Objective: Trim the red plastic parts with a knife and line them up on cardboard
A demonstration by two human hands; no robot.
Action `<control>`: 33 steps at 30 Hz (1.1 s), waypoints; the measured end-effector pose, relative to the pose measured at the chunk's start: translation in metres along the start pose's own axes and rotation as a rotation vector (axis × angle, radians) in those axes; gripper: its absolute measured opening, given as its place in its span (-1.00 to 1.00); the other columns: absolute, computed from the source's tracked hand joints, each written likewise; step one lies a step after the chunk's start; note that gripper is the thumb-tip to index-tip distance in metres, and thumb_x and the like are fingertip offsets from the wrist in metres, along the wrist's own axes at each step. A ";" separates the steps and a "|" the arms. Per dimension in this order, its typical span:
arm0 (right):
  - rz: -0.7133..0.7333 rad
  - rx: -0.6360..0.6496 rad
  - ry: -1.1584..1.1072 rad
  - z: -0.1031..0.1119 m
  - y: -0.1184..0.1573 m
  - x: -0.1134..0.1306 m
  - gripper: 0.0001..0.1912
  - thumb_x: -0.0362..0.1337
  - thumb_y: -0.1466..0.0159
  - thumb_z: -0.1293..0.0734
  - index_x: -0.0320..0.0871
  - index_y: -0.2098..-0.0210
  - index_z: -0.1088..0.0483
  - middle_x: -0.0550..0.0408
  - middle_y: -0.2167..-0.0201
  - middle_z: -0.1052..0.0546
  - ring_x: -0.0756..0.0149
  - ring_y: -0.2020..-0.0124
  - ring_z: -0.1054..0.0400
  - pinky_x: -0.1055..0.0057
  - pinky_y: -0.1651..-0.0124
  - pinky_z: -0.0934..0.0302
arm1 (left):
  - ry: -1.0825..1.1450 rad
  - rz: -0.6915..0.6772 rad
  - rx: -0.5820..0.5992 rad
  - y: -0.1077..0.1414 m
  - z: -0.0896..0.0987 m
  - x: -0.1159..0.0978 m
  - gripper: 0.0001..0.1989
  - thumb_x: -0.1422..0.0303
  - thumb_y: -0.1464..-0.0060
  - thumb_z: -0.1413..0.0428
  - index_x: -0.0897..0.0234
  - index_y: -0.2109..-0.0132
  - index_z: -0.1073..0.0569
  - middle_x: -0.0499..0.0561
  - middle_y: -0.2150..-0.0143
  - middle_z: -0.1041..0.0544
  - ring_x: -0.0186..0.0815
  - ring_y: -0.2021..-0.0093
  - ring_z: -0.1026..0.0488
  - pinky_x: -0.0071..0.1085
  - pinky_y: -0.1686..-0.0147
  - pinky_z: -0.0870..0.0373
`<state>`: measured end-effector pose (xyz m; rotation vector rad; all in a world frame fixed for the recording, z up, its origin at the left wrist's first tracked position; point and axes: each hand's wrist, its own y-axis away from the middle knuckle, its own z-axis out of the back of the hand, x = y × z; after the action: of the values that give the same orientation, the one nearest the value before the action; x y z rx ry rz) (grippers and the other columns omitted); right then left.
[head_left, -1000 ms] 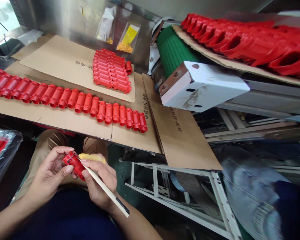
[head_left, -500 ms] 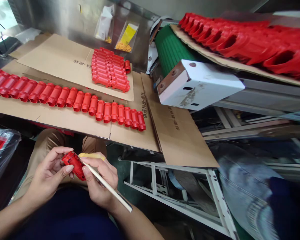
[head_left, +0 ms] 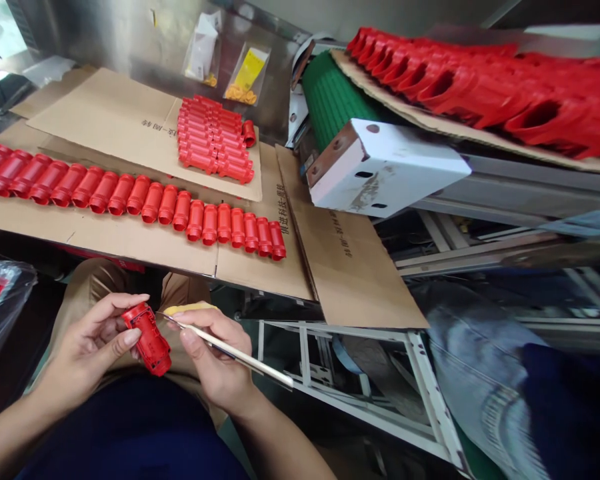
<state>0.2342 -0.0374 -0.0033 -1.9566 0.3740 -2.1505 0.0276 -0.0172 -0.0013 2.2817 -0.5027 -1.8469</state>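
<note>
My left hand (head_left: 93,343) is closed round a hollow red plastic cylinder (head_left: 151,347), which has cut-outs along its side and tilts down to the right. Between the fingers and thumb of my right hand (head_left: 217,357) is a slim white-handled tool (head_left: 260,367) with a thin, pointed tip. That tip sits just right of the cylinder's upper part, apparently apart from it. A yellow finger cover (head_left: 190,308) wraps the right index finger. Both hands are over my lap, below the table edge.
A long row of red cylinders (head_left: 153,202) lies on cardboard (head_left: 260,270), with a stacked block (head_left: 200,137) behind. Bags of yellow pieces (head_left: 247,77) lean at the back. Right are a green conveyor (head_left: 333,100), its white frame end (head_left: 390,167) and someone's denim-clad leg (head_left: 480,373).
My right hand has drawn back to the right, taking the tool's tip off the red cylinder. More of the cylinder's side and lower end now shows in my left hand.
</note>
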 end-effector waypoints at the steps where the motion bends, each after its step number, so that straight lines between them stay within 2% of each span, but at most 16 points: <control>1: -0.023 0.000 -0.013 -0.001 0.000 0.000 -0.83 -0.21 -0.50 -0.40 -0.07 0.02 -0.64 -0.02 0.12 -0.76 0.20 0.17 -0.70 0.26 0.03 -0.61 | 0.012 0.014 0.012 0.000 -0.001 0.001 -0.63 0.20 -0.11 -0.47 0.12 -0.06 -0.73 0.08 0.20 -0.69 -0.22 0.34 -0.60 -0.40 0.33 -0.61; 8: -0.058 -0.003 -0.053 -0.004 0.000 -0.003 -0.84 -0.20 -0.49 -0.41 -0.06 0.04 -0.65 -0.01 0.11 -0.77 0.20 0.13 -0.70 0.26 0.00 -0.61 | 0.008 0.051 0.023 0.002 -0.003 0.001 -0.63 0.19 -0.08 -0.48 0.03 -0.05 -0.75 0.10 0.10 -0.71 -0.11 0.16 -0.67 -0.37 0.22 -0.67; 13: -0.052 0.006 -0.007 -0.002 -0.001 -0.002 -0.84 -0.22 -0.49 -0.40 -0.08 0.05 -0.64 -0.03 0.12 -0.76 0.20 0.15 -0.69 0.25 0.03 -0.59 | -0.055 0.012 0.024 0.002 -0.001 -0.001 -0.64 0.19 -0.08 -0.47 0.08 -0.03 -0.76 0.14 0.09 -0.70 -0.01 0.08 -0.67 -0.29 0.15 -0.68; 18: -0.001 0.006 0.105 0.000 -0.005 0.003 -0.87 -0.28 -0.48 -0.38 -0.10 0.11 -0.62 -0.02 0.19 -0.74 0.22 0.18 -0.66 0.27 0.06 -0.55 | -0.105 -0.030 0.009 0.002 0.000 0.002 -0.66 0.18 -0.08 -0.47 0.09 -0.01 -0.76 0.14 0.09 -0.71 -0.03 0.11 -0.67 -0.27 0.09 -0.66; 23: -0.070 0.062 0.145 0.001 -0.002 -0.001 -0.87 -0.29 -0.46 -0.39 -0.11 0.16 -0.62 0.00 0.23 -0.75 0.24 0.22 -0.67 0.32 0.10 -0.55 | -0.116 -0.082 -0.065 0.000 0.002 -0.003 -0.66 0.17 -0.06 -0.48 0.04 0.00 -0.76 0.07 0.14 -0.71 -0.15 0.21 -0.65 -0.43 0.22 -0.61; 26: -0.114 0.108 0.172 0.006 0.002 -0.006 -0.87 -0.31 -0.44 -0.39 -0.12 0.19 -0.62 0.02 0.27 -0.74 0.25 0.24 -0.67 0.34 0.12 -0.55 | -0.119 -0.109 -0.111 -0.002 0.005 -0.008 -0.62 0.14 -0.04 -0.49 0.04 -0.02 -0.75 0.07 0.13 -0.70 -0.18 0.28 -0.62 -0.45 0.32 -0.59; 30: -0.038 0.057 0.155 0.010 -0.001 -0.002 -0.88 -0.34 -0.45 -0.39 -0.10 0.12 -0.61 -0.02 0.16 -0.75 0.20 0.13 -0.66 0.25 0.02 -0.57 | -0.085 -0.055 -0.059 -0.003 0.004 -0.009 -0.64 0.17 -0.06 -0.48 0.06 -0.01 -0.75 0.08 0.17 -0.70 -0.17 0.28 -0.63 -0.42 0.31 -0.60; 33: 0.033 0.036 0.155 0.008 -0.006 0.005 -0.84 -0.38 -0.44 -0.37 -0.09 0.09 -0.61 -0.02 0.13 -0.73 0.21 0.10 -0.65 0.26 -0.01 -0.58 | -0.102 -0.081 -0.034 -0.002 0.001 -0.004 -0.68 0.19 -0.10 -0.46 0.02 -0.02 -0.76 0.07 0.13 -0.71 -0.16 0.21 -0.65 -0.41 0.22 -0.61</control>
<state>0.2414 -0.0331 0.0038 -1.7577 0.3870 -2.2783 0.0259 -0.0137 0.0018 2.2259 -0.3947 -2.0023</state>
